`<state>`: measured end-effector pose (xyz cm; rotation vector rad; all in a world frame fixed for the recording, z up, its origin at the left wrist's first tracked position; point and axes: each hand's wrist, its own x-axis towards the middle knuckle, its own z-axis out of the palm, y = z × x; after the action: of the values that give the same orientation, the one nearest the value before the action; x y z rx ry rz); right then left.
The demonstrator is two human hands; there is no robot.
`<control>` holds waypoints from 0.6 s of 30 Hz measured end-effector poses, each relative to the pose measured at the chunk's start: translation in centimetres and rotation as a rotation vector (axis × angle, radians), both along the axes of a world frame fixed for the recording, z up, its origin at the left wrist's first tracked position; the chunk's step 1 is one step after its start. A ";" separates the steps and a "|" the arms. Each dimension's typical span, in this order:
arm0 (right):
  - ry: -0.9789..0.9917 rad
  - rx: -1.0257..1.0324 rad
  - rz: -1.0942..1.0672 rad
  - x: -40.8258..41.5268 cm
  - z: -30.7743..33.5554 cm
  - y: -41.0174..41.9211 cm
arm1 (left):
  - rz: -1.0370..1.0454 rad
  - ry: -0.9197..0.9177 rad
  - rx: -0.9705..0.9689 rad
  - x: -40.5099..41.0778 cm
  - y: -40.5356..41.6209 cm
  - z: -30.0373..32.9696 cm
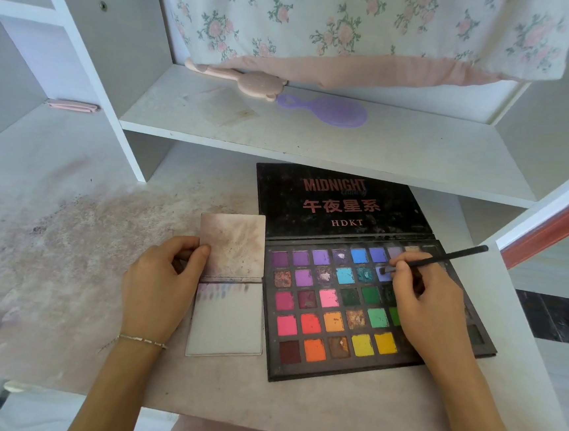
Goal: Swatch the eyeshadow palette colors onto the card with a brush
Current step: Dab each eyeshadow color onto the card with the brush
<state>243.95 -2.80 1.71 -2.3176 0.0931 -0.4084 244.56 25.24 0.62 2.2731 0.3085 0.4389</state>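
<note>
Loading colour: my right hand (424, 296) pinches brush (444, 257), tip in blue pan, far right of open palette (371, 312) on surface. Left hand (164, 273) grips card (227, 317), left of palette. Next, I judge: carry brush left, stroke beside existing swatches.

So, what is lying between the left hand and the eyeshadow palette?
In the head view, only the card lies between the left hand and the eyeshadow palette. Its stained flap is folded up, with a row of swatches beneath the fold.
</note>
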 end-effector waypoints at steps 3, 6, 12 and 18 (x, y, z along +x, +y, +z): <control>-0.009 -0.006 -0.031 0.0 0.0 0.0 | 0.000 0.000 -0.001 0.0 0.0 0.0; -0.030 0.015 -0.023 -0.1 0.1 0.2 | 0.000 -0.006 0.004 0.0 0.0 0.0; -0.065 0.127 0.032 -0.8 0.9 1.5 | 0.000 -0.010 -0.006 -0.1 -0.1 0.1; -0.020 0.353 0.096 -1.8 1.2 5.5 | -0.009 -0.026 -0.006 0.0 0.0 0.0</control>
<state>242.19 2.65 2.92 -1.9616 0.0403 -0.3369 244.57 25.26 0.66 2.2604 0.2864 0.4614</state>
